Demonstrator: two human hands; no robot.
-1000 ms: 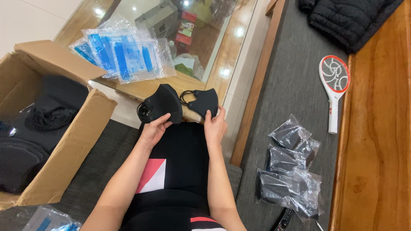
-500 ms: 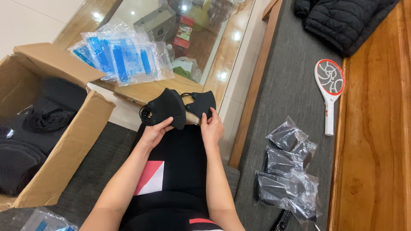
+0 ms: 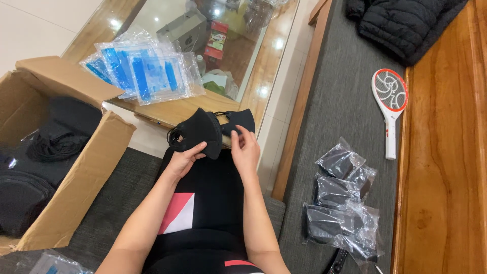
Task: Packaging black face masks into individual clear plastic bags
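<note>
A: Left hand (image 3: 183,158)?
B: Fingers curled, gripping a stack of black masks (image 3: 200,133) over the lap.
A: Right hand (image 3: 245,148)?
B: Fingertips pinching a single black mask (image 3: 238,121), touching the stack.
A: Around them?
B: Cardboard box (image 3: 76,172) at left, blue packets (image 3: 139,73) on the glass worktop (image 3: 264,66), bagged masks (image 3: 340,203) at right.

cardboard box (image 3: 76,167) left; blue packets (image 3: 139,71) on glass table (image 3: 264,61); bagged packs (image 3: 340,203), racket zapper (image 3: 389,109), black jacket (image 3: 401,23) right.
</note>
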